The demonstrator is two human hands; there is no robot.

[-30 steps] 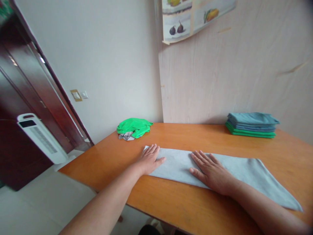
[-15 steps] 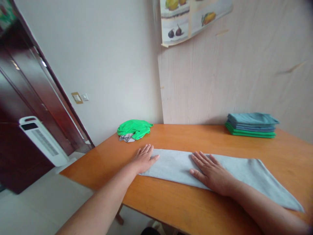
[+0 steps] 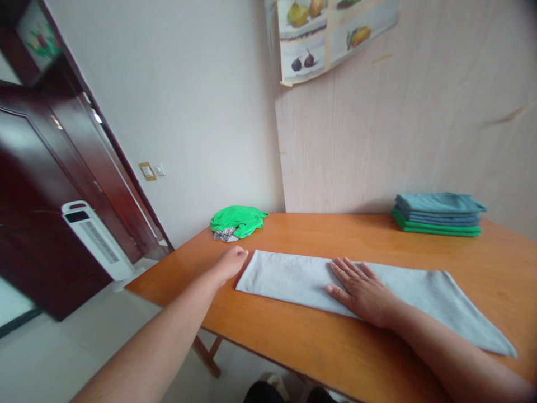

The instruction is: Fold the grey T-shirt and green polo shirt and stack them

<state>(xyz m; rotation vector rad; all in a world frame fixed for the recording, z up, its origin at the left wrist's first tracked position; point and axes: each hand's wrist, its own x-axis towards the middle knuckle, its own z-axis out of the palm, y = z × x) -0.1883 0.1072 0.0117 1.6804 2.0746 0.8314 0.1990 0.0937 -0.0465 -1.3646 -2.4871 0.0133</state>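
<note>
A light grey folded garment (image 3: 289, 275) lies flat across the table as a long strip that flares at its right end. My right hand (image 3: 364, 291) rests palm down on the middle of it, fingers stretched out. Just off the strip's left end is my left hand (image 3: 232, 262), its fingers curled into a fist with nothing visible in it. A small gap of table shows between that fist and the cloth. My right forearm hides part of the garment's near edge.
A crumpled bright green garment (image 3: 240, 218) with a striped piece under it lies at the back left of the wooden table (image 3: 327, 352). At the back right stands a stack of folded blue and green clothes (image 3: 439, 214). A white heater-like appliance (image 3: 98, 240) stands on the floor.
My left hand has lifted off the garment's left end, moved slightly left and closed into a fist. My right hand stays on the cloth. The view has shifted slightly.
</note>
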